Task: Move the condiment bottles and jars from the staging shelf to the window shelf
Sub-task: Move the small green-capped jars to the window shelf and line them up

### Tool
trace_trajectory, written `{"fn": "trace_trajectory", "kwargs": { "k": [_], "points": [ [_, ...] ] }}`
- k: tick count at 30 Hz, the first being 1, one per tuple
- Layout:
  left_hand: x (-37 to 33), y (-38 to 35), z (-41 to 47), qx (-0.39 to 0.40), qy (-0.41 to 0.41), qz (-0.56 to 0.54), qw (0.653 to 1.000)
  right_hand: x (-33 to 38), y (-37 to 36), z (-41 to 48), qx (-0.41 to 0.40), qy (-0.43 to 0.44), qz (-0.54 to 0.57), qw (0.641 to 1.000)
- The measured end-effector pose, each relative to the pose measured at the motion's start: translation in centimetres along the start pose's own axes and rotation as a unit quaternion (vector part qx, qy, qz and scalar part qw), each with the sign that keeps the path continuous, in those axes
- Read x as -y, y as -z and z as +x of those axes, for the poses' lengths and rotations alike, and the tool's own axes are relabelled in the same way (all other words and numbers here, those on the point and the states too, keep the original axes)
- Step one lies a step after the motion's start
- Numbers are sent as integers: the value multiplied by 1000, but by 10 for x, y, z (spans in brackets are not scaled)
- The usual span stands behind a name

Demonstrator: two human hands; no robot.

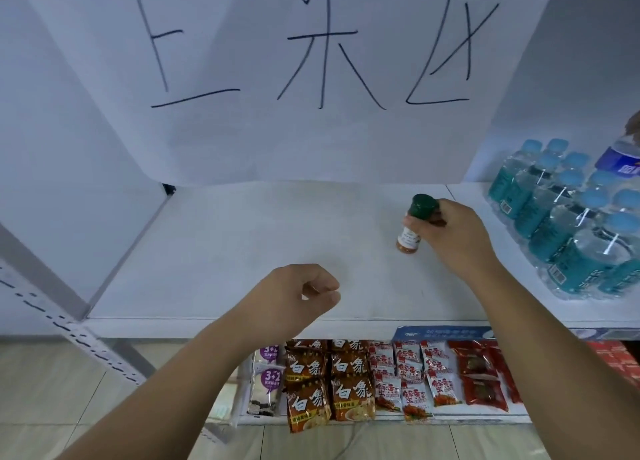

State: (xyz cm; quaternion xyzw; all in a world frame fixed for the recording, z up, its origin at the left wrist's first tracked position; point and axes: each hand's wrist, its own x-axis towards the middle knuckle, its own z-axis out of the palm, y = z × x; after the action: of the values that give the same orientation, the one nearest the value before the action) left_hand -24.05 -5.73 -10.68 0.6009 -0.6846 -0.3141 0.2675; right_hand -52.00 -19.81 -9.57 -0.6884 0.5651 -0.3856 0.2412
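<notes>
A small spice jar (409, 238) with a green cap, a white label and orange-red powder is tilted over the right part of the white shelf (242, 251). My right hand (450, 231) grips it around the neck just under the cap; whether its base touches the board I cannot tell. My left hand (298, 297) hovers over the shelf's front middle, fingers loosely curled, holding nothing.
A shrink-wrapped pack of blue-capped water bottles (571, 224) fills the shelf's right end. A large paper sign (311, 78) with handwritten characters hangs behind. Below the shelf lie rows of noodle packets (329, 383) and snack packets (415, 373). A slotted metal upright (69, 328) stands at left.
</notes>
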Motion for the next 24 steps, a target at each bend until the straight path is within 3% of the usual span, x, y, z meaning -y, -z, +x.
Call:
{"fn": "trace_trajectory", "kwargs": {
  "k": [12,24],
  "points": [
    [56,101,-101,-94,31,0,995,165,-111,-80,183,145,80,969],
    [156,246,-334,-221,118,45,967,359,-277,-208,310,236,151,909]
  ]
}}
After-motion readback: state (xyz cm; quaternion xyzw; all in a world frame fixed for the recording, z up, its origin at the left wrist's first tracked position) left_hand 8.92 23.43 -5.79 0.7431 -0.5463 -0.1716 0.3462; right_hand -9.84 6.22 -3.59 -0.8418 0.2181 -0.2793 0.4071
